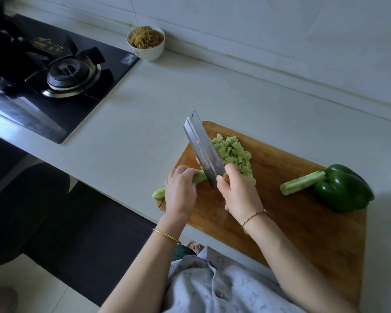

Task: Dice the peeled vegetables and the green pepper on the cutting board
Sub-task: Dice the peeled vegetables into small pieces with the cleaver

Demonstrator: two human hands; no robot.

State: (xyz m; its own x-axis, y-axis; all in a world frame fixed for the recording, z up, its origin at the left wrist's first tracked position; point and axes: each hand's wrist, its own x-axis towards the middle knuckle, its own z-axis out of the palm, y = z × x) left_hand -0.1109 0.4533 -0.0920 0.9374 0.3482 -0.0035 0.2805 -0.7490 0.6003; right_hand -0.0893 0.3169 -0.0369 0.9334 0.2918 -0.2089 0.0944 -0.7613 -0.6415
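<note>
Green vegetable [159,192] under left hand [181,191], beside cleaver [203,146]

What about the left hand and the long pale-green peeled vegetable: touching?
Touching. Head view: left hand curls its fingers over the long pale-green peeled vegetable.

- A broad bare stretch of the tabletop [145,105] is being left open between the gas hob [61,73] and the cutting board [291,222].
- The board's left end is being blocked by both hands: a peeled vegetable [158,192] is being held down by the left hand [181,190], and the cleaver [203,147] is being gripped by the right hand [237,190], with its blade tilted beside the diced pile [233,152].
- The right end is being taken up by the green pepper [343,188], with a peeled stalk [303,185] lying against it.
- Bare board is being left free between pile and stalk.
- The wall side is being narrowed by a bowl [148,51] just beside the hob.
</note>
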